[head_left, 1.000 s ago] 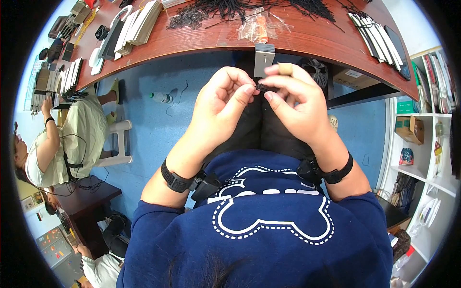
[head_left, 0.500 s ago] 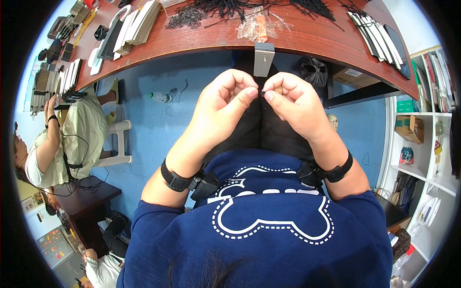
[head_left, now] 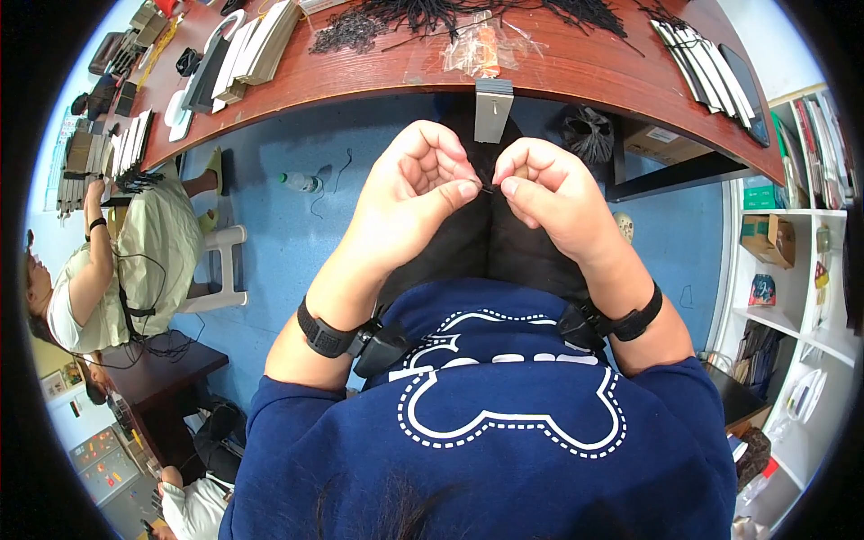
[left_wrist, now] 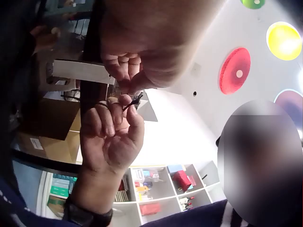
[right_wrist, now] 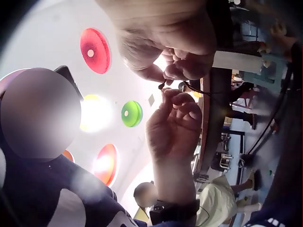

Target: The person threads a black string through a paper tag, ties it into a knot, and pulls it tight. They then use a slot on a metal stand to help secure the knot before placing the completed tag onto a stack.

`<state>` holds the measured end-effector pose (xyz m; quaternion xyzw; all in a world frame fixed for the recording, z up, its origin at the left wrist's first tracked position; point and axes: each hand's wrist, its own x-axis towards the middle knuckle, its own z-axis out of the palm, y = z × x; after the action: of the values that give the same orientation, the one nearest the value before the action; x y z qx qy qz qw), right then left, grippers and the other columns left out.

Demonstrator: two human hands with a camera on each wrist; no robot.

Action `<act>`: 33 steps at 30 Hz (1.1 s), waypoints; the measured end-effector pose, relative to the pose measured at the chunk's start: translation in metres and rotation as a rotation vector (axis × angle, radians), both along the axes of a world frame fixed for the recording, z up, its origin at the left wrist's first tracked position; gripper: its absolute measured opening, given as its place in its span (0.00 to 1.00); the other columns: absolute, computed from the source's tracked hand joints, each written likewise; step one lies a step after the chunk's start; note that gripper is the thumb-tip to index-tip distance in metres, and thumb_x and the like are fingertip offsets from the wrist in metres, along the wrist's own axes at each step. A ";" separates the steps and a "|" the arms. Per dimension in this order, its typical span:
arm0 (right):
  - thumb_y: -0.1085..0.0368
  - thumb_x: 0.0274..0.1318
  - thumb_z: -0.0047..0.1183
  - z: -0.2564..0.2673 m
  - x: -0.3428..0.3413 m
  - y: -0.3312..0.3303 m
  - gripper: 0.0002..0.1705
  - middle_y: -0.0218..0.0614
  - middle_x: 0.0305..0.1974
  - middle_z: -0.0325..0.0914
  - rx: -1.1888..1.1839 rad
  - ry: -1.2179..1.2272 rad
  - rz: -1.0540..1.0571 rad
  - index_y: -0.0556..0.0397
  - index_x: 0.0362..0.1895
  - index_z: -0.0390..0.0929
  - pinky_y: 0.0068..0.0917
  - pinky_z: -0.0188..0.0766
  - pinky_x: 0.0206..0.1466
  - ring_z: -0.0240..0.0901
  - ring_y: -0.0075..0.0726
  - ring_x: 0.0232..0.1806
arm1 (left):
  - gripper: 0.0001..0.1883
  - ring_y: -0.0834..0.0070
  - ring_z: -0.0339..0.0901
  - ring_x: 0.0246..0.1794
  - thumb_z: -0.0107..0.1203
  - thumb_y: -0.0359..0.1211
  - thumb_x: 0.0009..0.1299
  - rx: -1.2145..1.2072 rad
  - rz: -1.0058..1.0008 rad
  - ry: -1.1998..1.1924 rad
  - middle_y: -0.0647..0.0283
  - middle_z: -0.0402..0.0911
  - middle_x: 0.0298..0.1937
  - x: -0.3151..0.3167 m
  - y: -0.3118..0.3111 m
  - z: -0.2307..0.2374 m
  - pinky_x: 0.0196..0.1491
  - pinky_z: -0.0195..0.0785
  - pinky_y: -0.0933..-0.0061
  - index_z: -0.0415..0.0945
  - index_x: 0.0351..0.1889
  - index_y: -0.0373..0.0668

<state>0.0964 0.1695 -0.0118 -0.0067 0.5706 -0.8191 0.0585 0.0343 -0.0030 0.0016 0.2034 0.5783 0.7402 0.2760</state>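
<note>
Over the lap, in the head view, the left hand (head_left: 409, 193) and right hand (head_left: 553, 193) face each other with their fingertips almost together. Between them is a short piece of thin black cord (left_wrist: 136, 101), with a small knot-like lump showing in the left wrist view. The left hand pinches it between thumb and index finger, the other fingers bent. The right hand pinches it from the opposite side, its fingers curled in. In the right wrist view, a black cord (right_wrist: 191, 88) trails away from the fingertips.
A red-brown desk (head_left: 378, 67) lies ahead, with black cords (head_left: 423, 13), a heap of small dark pieces (head_left: 351, 32) and clear plastic wrapping (head_left: 463, 54) on it. A grey block (head_left: 493, 112) juts from its edge. Another person (head_left: 76, 288) sits at left; shelves (head_left: 792, 270) stand at right.
The right hand's fingers, spread and raised a second ago, have curled in to a pinch. Both pairs of fingertips are slightly lower and nearer the body.
</note>
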 end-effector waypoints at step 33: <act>0.71 0.47 0.56 0.001 0.000 -0.003 0.04 0.20 0.23 0.71 0.201 0.070 -0.049 0.57 0.30 0.78 0.11 0.56 0.25 0.59 0.10 0.24 | 0.06 0.79 0.75 0.32 0.56 0.27 0.61 -0.378 0.071 0.478 0.65 0.78 0.31 0.002 -0.007 0.009 0.36 0.69 0.81 0.78 0.36 0.39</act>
<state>0.0968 0.1663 -0.0110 -0.0153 0.6516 -0.7582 0.0190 0.0364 -0.0104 0.0105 0.2965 0.7611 0.5600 0.1389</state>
